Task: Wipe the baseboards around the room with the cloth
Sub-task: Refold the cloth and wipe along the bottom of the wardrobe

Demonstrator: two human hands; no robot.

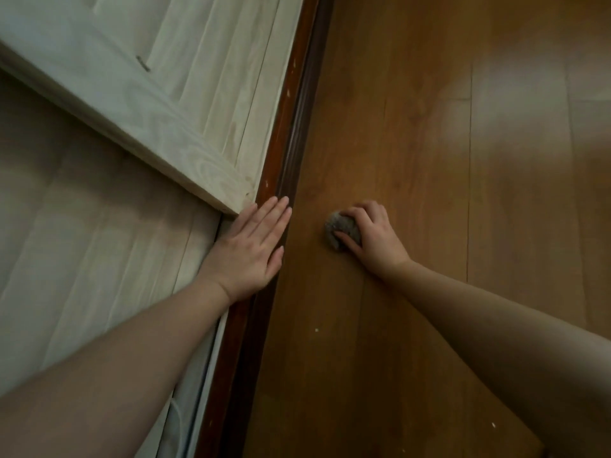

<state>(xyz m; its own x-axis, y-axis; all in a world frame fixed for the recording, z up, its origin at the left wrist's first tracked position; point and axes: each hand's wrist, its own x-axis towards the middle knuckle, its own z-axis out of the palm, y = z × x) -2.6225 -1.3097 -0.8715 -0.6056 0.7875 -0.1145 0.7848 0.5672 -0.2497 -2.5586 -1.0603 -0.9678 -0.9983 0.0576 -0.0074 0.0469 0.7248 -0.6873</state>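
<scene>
Left hand (248,246) flat on baseboard (291,140) — right hand (372,233) clutches balled cloth (340,226).

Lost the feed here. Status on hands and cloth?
Left hand flat against baseboard. Right hand grips cloth on floor. Nothing in the way.

Interior of a home, seen at floor level along one wall. A glossy brown wood-plank floor (429,160) with visible board seams meets a dark brown wooden baseboard (291,133), its finish chipped in pale spots. Above the baseboard rises pale, whitewashed wood panelling (205,77) with a grooved panel and a plain rail crossing it. Small white crumbs (316,329) lie scattered on the floor, and daylight glares off its boards.
</scene>
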